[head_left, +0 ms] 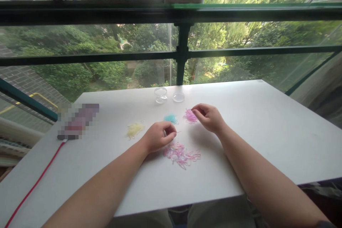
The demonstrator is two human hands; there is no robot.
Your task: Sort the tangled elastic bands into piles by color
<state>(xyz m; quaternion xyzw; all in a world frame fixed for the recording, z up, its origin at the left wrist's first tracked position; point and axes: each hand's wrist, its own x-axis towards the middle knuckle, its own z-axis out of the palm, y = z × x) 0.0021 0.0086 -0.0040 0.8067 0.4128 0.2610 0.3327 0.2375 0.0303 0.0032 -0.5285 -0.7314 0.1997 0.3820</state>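
Observation:
My left hand [160, 136] is closed in a pinch, and a thin pale strand, seemingly a small elastic band [179, 131], pokes out from its fingertips. Just below it lies a loose pile of mixed pink and pale elastic bands [181, 155]. My right hand [210, 117] has thumb and forefinger together at the edge of a bright pink pile of bands [190, 115]; what they pinch, if anything, is hidden. A blue pile [170, 118] sits between the hands, beyond the left one. Further left is a pale yellow pile [134, 129].
Two clear round pieces stand near the table's far edge: a small container [160, 95] and a shallow dish or lid [178, 97]. A blurred-out object [80, 121] with a red cable [37, 183] lies at the left of the white table [269, 128]. Windows rise behind.

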